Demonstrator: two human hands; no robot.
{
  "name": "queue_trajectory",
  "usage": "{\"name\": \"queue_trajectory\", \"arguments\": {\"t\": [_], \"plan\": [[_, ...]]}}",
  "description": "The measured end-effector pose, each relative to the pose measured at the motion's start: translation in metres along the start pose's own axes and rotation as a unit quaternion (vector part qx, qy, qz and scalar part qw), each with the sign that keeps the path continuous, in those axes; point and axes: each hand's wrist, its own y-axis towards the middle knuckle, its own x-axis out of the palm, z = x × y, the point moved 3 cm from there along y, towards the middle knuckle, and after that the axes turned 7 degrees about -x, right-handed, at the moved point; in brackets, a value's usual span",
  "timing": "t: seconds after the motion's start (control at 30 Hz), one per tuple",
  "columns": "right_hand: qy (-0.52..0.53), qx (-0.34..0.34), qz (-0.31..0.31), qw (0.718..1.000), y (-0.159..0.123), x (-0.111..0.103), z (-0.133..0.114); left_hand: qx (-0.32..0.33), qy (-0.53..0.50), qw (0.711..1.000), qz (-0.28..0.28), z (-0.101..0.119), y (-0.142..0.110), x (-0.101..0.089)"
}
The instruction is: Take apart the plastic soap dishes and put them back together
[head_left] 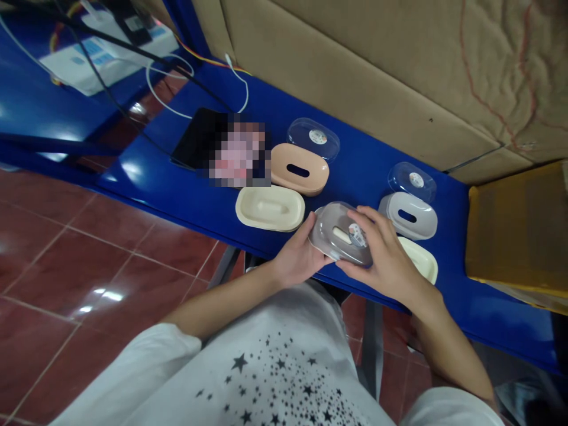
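Over the table's near edge, my left hand (296, 258) grips one end of a pale oval soap dish (313, 236), thumb on its rim and fingers underneath. Its slotted middle shows through a domed clear lid (331, 220) bearing a round sticker. My right hand (385, 254) curls over the lid's other end. Whether the lid is fully seated I cannot tell. Left of my hands lies a cream tray (248, 208), with a peach slotted tray (284, 171) behind it. Partly behind my right hand are a white slotted tray (423, 220) and another cream tray (428, 266).
Two loose clear lids, one (302, 131) behind the peach tray and another (399, 173) behind the white one, lie on the blue table (359, 171). A dark object with a pixelated face stands left. A cardboard box (515, 225) sits right. Cables and a power strip (84, 74) are upper left.
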Motion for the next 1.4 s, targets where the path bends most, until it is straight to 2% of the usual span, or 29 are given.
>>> {"name": "queue_trajectory", "arguments": {"t": [0.2,0.33,0.43,0.57,0.7,0.8,0.9,1.0,1.1,1.17,1.27,1.33,1.4], "plan": [[-0.031,-0.021,0.026,0.999,0.003,0.016,0.001,0.006,-0.016,0.999,0.032,0.005,0.001,0.001],[-0.014,-0.036,0.016,0.999,0.007,0.009,0.014,0.007,-0.015,0.999,0.032,0.004,0.005,0.002],[-0.037,-0.043,0.020,0.998,0.024,-0.006,0.038,0.026,0.004,0.999,0.046,0.000,0.005,0.003],[-0.078,-0.023,0.033,0.996,0.056,-0.024,0.089,0.056,0.057,0.994,0.076,-0.007,0.003,0.001],[-0.085,0.002,0.011,0.996,0.078,-0.026,0.133,0.046,0.130,0.989,0.059,-0.009,0.001,-0.003],[-0.099,0.019,-0.006,0.995,0.083,-0.023,0.144,0.017,0.150,0.988,0.035,-0.007,-0.008,-0.004],[-0.135,0.001,0.019,0.991,0.083,-0.024,0.121,-0.021,0.155,0.987,0.045,-0.003,-0.030,-0.004],[-0.137,-0.088,0.048,0.985,0.085,-0.015,0.066,-0.017,0.157,0.984,0.086,-0.001,-0.058,-0.008],[-0.145,-0.222,0.006,0.964,0.088,0.015,0.003,-0.013,0.137,0.985,0.105,-0.002,-0.082,-0.014],[-0.189,-0.280,-0.027,0.941,0.090,0.039,-0.024,-0.004,0.117,0.987,0.113,-0.003,-0.094,-0.018],[-0.225,-0.285,-0.068,0.929,0.093,0.061,-0.036,0.021,0.054,0.989,0.136,0.000,-0.106,-0.021],[-0.195,-0.260,-0.082,0.942,0.092,0.062,-0.036,0.047,0.002,0.988,0.147,0.006,-0.110,-0.022],[-0.143,-0.233,-0.077,0.959,0.087,0.053,-0.039,0.079,-0.041,0.985,0.146,0.013,-0.111,-0.023]]}}
